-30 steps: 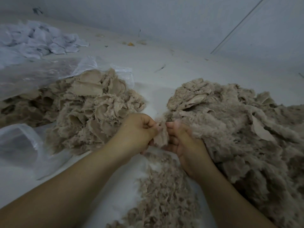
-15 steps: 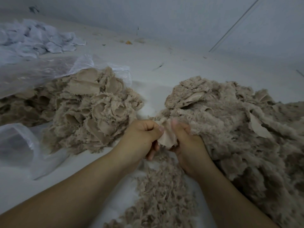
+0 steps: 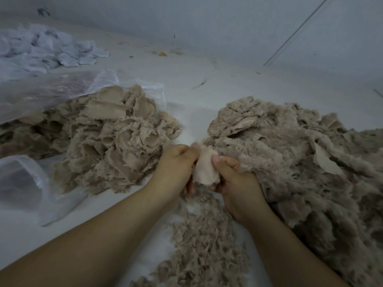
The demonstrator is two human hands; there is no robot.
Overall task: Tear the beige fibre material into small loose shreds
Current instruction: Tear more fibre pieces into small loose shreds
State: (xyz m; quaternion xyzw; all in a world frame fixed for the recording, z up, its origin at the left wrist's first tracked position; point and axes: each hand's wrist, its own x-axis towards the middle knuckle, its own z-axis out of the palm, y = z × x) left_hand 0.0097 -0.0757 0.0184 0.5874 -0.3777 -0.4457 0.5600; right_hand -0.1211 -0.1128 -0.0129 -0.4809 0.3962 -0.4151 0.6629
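White floor (image 3: 238,94); I see left hand (image 3: 176,168) and right hand (image 3: 234,179), both grips clenched on one beige fibre piece (image 3: 205,168), mid-floor between piles.

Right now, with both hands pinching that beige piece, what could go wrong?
The shreds lie close beside the big pile; new bits may land on it and mix. The beige piece held by the left hand and right hand looks fairly large, so one tear probably won't be enough.
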